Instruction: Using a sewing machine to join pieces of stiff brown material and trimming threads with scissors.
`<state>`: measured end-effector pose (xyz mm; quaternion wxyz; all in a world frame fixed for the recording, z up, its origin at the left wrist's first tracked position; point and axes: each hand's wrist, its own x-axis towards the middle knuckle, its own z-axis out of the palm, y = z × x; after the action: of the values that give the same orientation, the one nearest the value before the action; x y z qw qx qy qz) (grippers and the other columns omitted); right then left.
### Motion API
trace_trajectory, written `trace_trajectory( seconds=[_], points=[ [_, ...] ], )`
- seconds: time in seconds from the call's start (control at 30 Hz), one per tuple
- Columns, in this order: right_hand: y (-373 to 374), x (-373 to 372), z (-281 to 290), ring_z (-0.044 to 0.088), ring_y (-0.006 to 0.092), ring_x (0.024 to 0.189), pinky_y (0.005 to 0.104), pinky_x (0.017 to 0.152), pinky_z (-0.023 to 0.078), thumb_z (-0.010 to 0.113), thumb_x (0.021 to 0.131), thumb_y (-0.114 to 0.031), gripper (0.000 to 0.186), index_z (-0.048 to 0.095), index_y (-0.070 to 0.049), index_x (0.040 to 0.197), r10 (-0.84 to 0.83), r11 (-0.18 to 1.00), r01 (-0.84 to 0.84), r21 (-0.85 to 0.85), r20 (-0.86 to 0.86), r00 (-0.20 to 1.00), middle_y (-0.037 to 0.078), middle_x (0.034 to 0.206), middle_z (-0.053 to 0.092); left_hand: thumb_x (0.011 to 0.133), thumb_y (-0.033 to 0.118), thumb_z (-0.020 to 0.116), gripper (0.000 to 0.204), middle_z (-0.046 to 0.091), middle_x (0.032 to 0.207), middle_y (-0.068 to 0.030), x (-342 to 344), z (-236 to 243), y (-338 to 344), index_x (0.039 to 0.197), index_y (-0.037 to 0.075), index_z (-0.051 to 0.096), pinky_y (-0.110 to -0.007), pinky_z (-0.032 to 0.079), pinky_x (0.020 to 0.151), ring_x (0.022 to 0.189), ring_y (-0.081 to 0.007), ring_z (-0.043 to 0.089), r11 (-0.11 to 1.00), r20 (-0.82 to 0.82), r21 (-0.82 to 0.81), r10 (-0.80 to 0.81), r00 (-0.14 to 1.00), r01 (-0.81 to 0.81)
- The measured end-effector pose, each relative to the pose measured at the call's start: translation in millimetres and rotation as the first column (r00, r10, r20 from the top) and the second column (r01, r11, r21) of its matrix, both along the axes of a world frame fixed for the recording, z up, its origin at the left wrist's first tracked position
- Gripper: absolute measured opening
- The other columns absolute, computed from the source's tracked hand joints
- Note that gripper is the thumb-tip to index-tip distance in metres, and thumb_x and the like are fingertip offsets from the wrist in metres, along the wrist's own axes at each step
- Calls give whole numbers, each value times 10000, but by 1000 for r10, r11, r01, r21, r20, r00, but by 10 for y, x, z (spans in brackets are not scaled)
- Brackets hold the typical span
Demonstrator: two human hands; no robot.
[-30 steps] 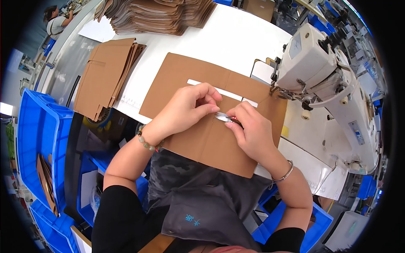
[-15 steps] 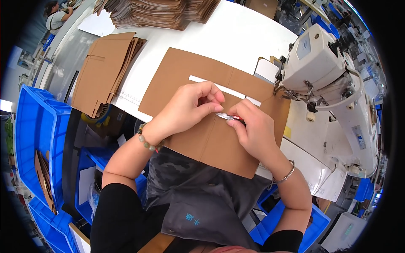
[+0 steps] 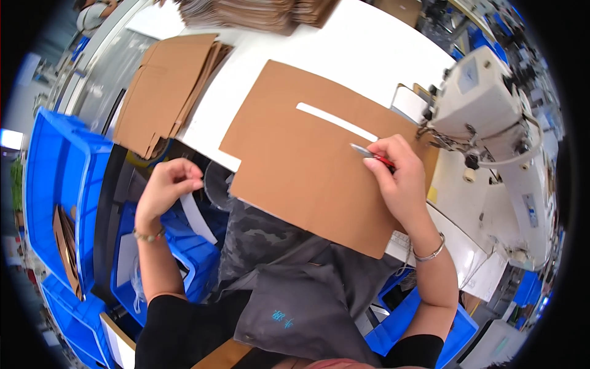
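Panels (image 3: 163,89), brown and stacked, lie at the left of the counter (image 3: 399,46), probably to stay within reach. The left hand (image 3: 169,190) hangs off the front edge, clear of the work, thumb and forefinger curled toward each other; whether they pinch anything I cannot tell. Mid-view, one brown sheet (image 3: 301,160) lies flat, its near edge jutting over the lap (image 3: 270,240), likely for easy access. Over its right part, the fingers of the right hand (image 3: 399,175) pinch red-handled snips (image 3: 364,150), tips pointing left, a grip that seems suited to fine control. Beyond stands a white sewing machine (image 3: 470,86).

Of the containers, the far-left blue bin (image 3: 46,160) holds upright brown pieces (image 3: 67,252); another blue bin (image 3: 181,243), below the left hand, appears to hold a clear bag (image 3: 136,286).
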<state>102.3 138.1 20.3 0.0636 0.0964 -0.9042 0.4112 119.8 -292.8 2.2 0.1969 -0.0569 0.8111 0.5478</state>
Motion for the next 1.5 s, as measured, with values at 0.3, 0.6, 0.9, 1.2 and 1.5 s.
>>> trace_trajectory(
  seconds=[0.3, 0.6, 0.9, 1.2, 1.5],
  points=[
    [93, 50, -33, 590, 150, 798, 272, 707, 479, 681, 904, -4, 79, 639, 4, 970, -26, 1000, 26, -12, -1, 1000, 59, 903, 593, 763, 107, 817, 242, 766, 855, -153, -135, -1297, -309, 987, 22, 781, -353, 576, 735, 787, -239, 753, 800, -158, -581, 67, 985, -148],
    [84, 24, -23, 571, 131, 798, 258, 725, 473, 675, 909, 0, 82, 641, 5, 984, -11, 998, 11, -54, 2, 1000, 55, 905, 589, 854, 234, 774, 173, 778, 824, -81, -44, -798, -132, 958, 98, 799, -361, 569, 681, 775, -230, 750, 702, -267, -678, 43, 963, -220],
    [186, 0, -77, 488, 72, 735, 225, 683, 436, 698, 902, -33, 100, 648, -5, 984, -28, 967, 68, -247, 161, 987, 7, 919, 585, 1031, 376, 622, 404, 722, 744, -33, -17, 182, 909, 988, -5, 750, -198, 506, 543, 600, -89, 665, 978, -17, 202, -43, 999, 46],
    [142, 35, -122, 489, 69, 719, 226, 684, 438, 700, 896, -33, 139, 644, -12, 1021, 15, 926, 21, -378, 91, 996, 8, 950, 589, 981, 160, 701, 197, 580, 680, 52, -507, 404, 1188, 854, 10, 701, -248, 432, 589, 658, -28, 501, 978, -586, 134, 206, 784, -157],
    [173, 4, -45, 565, 123, 781, 263, 728, 478, 695, 894, -68, 173, 628, -7, 1042, -11, 955, 27, -295, 56, 998, 56, 994, 605, 1018, 151, 645, 174, 745, 1010, -38, -1255, 1277, -1422, 1103, 14, 712, -280, 562, 759, 881, -149, 717, 786, -567, 400, 617, 546, -472]
  ],
)
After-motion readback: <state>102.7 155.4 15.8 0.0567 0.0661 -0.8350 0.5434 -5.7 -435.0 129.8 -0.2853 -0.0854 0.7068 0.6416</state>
